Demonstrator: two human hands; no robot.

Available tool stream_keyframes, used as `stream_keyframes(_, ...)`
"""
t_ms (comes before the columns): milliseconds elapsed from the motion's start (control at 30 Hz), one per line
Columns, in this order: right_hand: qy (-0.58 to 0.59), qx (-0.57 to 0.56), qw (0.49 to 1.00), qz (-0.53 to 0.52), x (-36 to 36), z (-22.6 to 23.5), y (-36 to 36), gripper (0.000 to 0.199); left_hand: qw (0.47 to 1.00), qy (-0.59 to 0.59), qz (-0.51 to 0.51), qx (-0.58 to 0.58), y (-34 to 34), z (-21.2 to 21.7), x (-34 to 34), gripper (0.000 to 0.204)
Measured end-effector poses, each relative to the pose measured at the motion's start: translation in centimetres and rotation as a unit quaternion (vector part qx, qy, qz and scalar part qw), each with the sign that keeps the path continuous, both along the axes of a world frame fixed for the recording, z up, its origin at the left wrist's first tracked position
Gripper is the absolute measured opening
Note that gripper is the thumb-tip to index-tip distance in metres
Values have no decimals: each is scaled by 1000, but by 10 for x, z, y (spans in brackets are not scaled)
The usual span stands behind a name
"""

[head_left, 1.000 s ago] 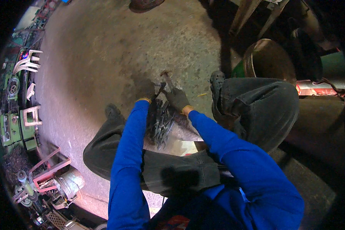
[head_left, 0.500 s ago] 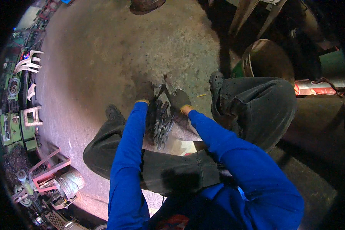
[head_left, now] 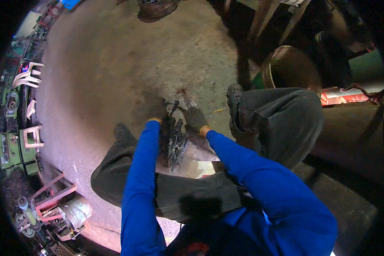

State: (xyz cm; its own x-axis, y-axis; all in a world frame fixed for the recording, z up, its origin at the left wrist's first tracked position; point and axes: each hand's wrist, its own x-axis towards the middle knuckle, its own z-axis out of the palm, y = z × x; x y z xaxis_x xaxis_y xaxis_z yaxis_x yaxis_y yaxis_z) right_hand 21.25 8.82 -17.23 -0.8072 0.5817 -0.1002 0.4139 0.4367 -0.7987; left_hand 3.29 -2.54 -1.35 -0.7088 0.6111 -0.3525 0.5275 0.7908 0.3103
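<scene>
My right hand [head_left: 193, 118], in a dark glove with a yellow cuff, is closed around the handle of a small hammer [head_left: 181, 92]. The hammer's head points away from me, low over the floor. My left hand [head_left: 155, 112], gloved the same way, is closed at one end of a short dark metal piece [head_left: 173, 106], just left of the hammer. Shadow hides most of its fingers. Nearer to me, between my legs, lies a pile of dark elongated metal pieces [head_left: 176, 147]; their exact kind is too dim to make out.
A large bucket [head_left: 266, 76] stands beyond my right knee. A rusty round container [head_left: 158, 9] sits on the floor [head_left: 115, 64] at the far side. White plastic chairs [head_left: 28, 77], green machinery [head_left: 9, 149] and a red metal frame [head_left: 53, 196] line the left.
The whole view has shifted a little. Both hands stay close together over the same spot, and the hammer has changed its angle slightly in my right hand.
</scene>
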Motion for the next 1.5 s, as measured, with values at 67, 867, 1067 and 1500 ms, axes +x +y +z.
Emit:
stream_keyframes(67, -148, -146, 977, 53, -8, 39, -22, 70, 1000, -6, 18, -2, -41, -14, 2, 40)
stream_keyframes(867, -88, -92, 991, -28, -30, 86, -39, 58, 981, 141, -125, -45, -62, -11, -18, 23)
stream_keyframes(1067, -103, -193, 976, 19, -37, 79, -30, 49, 986, 119, -115, -1, -61, 6, -9, 16)
stream_keyframes(1500, -102, -132, 985, 45, -39, 53, -8, 53, 971, 176, -158, 12, -68, -10, -12, 21)
